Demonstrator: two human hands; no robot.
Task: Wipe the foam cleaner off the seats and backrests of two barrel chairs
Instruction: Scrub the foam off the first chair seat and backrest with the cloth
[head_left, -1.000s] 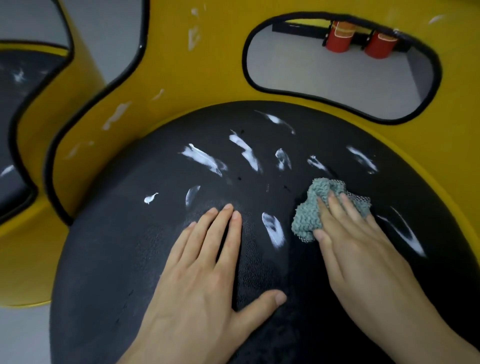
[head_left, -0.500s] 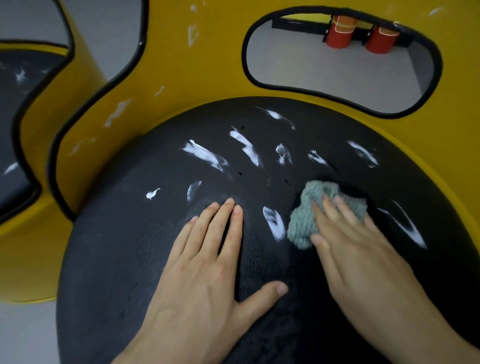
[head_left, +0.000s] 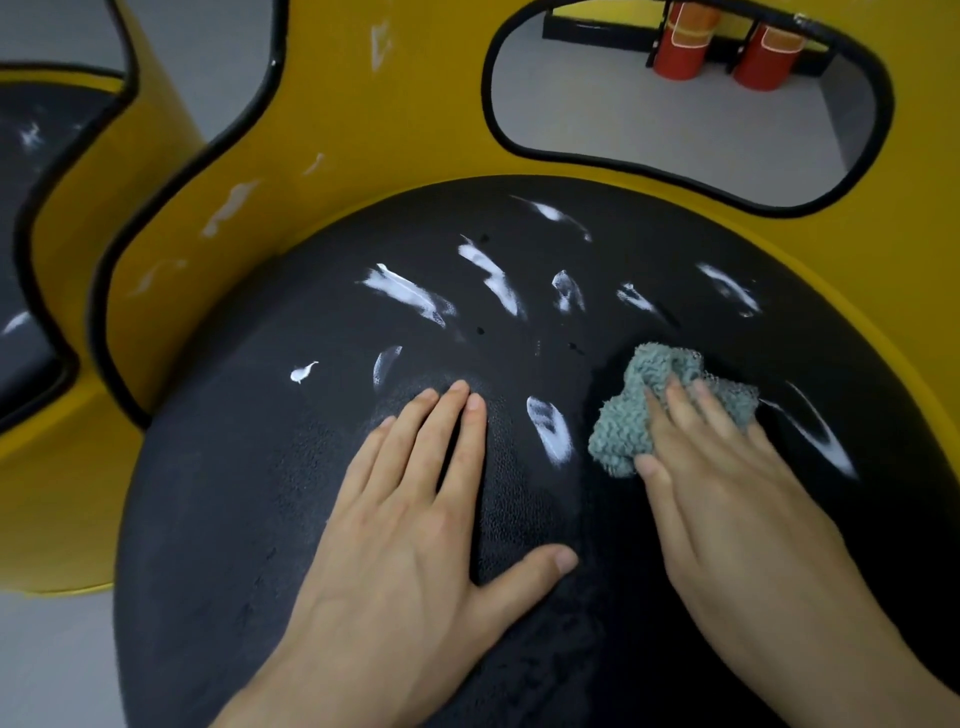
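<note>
The left hand (head_left: 415, 519) is laid flat on the near part of a chair's black seat (head_left: 234, 519), fingers straight and close together, thumb spread to the right, nothing held. Just to its right, a bunched grey-green cloth (head_left: 634, 410) is pressed against the seat by the right hand (head_left: 727, 493), whose fingers are stretched over it while the thumb lies at its near edge. White foam (head_left: 550, 431) is streaked between the two hands, and another streak is drawn out to the right of the cloth. More is scattered across the middle and far part of the seat. Behind it, the yellow backrest (head_left: 415, 130), edged in black, is flecked with pale smears on its left side. A second chair (head_left: 156, 104) is seen at far left, white marks on its dark cushion (head_left: 31, 218). Through an opening (head_left: 727, 135) in the backrest, grey floor (head_left: 597, 104) and two red cylinders (head_left: 680, 47) are visible.
</note>
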